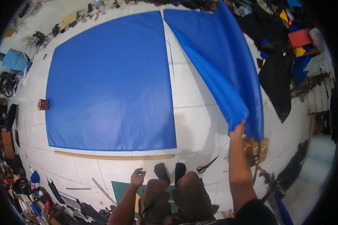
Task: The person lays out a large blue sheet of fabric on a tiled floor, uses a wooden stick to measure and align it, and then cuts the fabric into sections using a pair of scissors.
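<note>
Grasps folded blue sheet (244, 75) in right hand (237, 129), right of flat panel (112, 82); holds left hand (138, 178), fingers slack, this side of panel.

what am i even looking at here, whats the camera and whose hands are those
There's no machine: one person works with bare hands, and this single picture comes from a wide fisheye camera on their head, looking down. That lens makes straight edges bend.

On the pale tiled floor lies a large flat blue sheet, with a long tan strip along its near edge. A small can stands at its left, and dark scissors lie to the right of the person's feet.

The right hand grips a second blue sheet, partly lifted and folded over. The left hand shows nothing held.
</note>
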A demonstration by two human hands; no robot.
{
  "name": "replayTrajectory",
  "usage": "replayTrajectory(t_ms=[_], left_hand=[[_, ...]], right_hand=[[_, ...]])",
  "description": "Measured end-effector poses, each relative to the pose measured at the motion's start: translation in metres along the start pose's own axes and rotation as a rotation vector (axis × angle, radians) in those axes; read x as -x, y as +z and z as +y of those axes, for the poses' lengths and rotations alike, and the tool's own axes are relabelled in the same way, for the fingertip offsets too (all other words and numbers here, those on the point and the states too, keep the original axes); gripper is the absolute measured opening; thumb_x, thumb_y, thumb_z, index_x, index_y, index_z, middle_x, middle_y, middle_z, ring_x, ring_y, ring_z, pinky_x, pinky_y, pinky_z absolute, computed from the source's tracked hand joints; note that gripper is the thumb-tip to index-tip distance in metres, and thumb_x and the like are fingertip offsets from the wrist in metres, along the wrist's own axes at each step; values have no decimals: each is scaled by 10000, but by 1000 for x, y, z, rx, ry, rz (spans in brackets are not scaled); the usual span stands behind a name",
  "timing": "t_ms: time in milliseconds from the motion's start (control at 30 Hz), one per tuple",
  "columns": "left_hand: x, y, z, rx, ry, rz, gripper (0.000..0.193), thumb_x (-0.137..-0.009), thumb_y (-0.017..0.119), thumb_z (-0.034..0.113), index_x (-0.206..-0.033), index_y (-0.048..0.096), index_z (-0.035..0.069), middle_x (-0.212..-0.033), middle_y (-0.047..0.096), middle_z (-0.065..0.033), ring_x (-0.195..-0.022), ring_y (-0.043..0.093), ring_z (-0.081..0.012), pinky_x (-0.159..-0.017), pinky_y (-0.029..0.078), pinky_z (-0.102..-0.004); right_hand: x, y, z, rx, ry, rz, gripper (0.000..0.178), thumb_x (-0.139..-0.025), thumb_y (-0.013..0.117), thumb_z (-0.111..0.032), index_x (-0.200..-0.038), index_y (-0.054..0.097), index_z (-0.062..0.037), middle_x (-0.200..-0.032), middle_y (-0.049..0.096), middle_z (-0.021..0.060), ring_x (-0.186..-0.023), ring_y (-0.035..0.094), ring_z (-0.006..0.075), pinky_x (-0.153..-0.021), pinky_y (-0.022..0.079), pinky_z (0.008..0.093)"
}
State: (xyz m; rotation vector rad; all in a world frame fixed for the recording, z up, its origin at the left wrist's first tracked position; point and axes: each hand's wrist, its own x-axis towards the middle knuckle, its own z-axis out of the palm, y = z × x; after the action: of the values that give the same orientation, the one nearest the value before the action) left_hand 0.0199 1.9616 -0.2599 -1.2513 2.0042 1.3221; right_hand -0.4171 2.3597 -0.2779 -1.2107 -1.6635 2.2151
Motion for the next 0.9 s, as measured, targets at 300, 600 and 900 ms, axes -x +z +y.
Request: replayTrajectory(t_ms=[300, 600, 900], left_hand=[[41, -12, 304, 140, 292, -322, 548, -915, 624, 429, -1236, 599, -15, -1219, 630, -196, -1094, 626, -283, -943, 488, -382], [58, 6, 551, -129, 433, -419, 894, -860, 591, 402, -1502, 136, -23, -1139, 584, -372, -1112, 584, -447, -962, 453, -479], [41, 3, 525, -361, 553, -529, 771, -867, 529, 172, -1504, 123, 22, -1031, 637, -323, -990, 629, -455, -860, 486, -538]], right_hand=[[215, 91, -162, 192, -374, -146, 573, -1032, 396, -434, -1333, 447, 50, -1285, 523, 186, -1137, 504, 260, -1026, 366, 394], [207, 95, -253, 1158, -256, -1368, 398, -956, 567, -348, -1141, 645, -6, -1156, 648, 181, -1078, 620, 344, -918, 485, 391], [167, 330, -193, 1792, -583, -1050, 479, -886, 604, -344, -1186, 610, 30, -1093, 651, 230, -1002, 639, 319, -787, 526, 429]])
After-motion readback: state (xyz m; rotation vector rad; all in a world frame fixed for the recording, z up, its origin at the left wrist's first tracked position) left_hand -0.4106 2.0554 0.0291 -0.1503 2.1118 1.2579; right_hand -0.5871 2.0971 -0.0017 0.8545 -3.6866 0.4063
